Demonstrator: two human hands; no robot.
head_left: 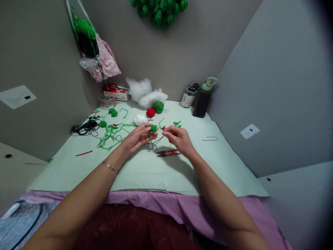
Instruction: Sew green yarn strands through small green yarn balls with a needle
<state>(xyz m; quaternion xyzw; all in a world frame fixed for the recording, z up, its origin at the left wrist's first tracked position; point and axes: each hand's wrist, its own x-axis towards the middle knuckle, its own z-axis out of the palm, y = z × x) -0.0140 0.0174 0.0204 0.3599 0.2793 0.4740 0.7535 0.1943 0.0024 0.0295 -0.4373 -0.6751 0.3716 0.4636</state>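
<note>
Over the middle of the pale table, my left hand (139,138) holds a small green crocheted piece (153,128) at its fingertips, with green yarn hanging below it. Just to the right, my right hand (179,139) has thumb and forefinger pinched together; what they grip is too small to make out. A tiny red piece (163,128) shows beside those fingertips, and dark thin strands run down to the left from there. Red-handled thread snips (168,153) lie on the table below my right hand.
Behind my hands are white (140,120), red (150,112) and green (158,107) yarn balls and white stuffing (139,89). Tangled green yarn (106,139) and black cord (85,127) lie left. A pen cup (187,99) and dark bottle (202,102) stand back right.
</note>
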